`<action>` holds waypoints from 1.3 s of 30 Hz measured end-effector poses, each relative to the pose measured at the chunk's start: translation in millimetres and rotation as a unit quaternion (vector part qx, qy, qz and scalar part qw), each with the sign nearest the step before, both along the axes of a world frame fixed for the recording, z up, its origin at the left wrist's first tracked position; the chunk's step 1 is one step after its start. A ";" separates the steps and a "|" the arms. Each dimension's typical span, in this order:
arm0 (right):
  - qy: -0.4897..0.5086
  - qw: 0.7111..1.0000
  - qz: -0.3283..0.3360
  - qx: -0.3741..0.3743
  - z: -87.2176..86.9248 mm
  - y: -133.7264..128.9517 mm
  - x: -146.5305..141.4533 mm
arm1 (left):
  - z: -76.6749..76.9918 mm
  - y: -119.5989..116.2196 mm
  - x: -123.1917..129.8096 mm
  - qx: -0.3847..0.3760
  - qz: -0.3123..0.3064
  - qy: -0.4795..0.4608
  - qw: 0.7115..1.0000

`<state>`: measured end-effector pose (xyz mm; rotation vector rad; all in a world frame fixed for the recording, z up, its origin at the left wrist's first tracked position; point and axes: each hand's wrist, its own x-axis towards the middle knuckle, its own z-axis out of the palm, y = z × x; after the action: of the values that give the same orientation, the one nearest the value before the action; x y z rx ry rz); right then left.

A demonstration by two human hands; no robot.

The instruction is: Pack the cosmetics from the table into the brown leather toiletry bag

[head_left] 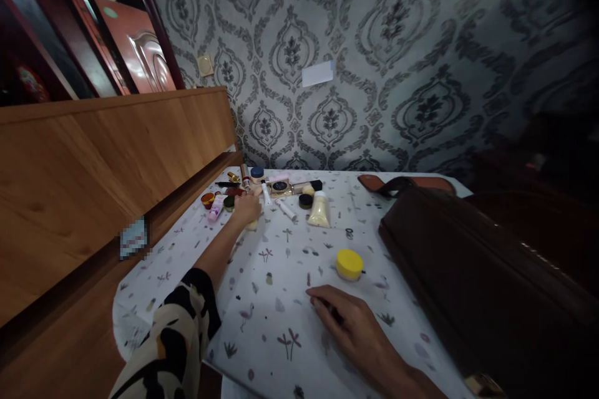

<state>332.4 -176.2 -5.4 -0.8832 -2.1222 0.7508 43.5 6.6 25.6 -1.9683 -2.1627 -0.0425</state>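
Dim light left the long, dark brown, leathery bag (468, 274) deeply shadowed; glare streaked the glossy reddish-brown panelled door (125, 43); outer edges stretched, blackening rightward.

The white, printed counter (262, 349) lies before the grey damask-patterned wall (397, 75). A brown wooden panel (116, 137) runs along the left. A dark brown leather-like bag (468, 287) occupies the right side. Left of the bag sits the round yellow-lidded jar (349, 264). Behind this jar, to its left, is the cream-filled squeeze tube (319, 212); the flat round black jar (306, 201) sits just left of the tube.
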 end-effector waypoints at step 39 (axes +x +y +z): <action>-0.008 0.999 0.007 0.032 -22.2 5.3 6.2 | 16.1 59.4 -27.6 0.024 0.088 0.001 0.996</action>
<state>338.6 -170.8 -27.5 -0.8439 -2.1562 0.6804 15.9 66.1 41.6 -1.7439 -2.3037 -0.0641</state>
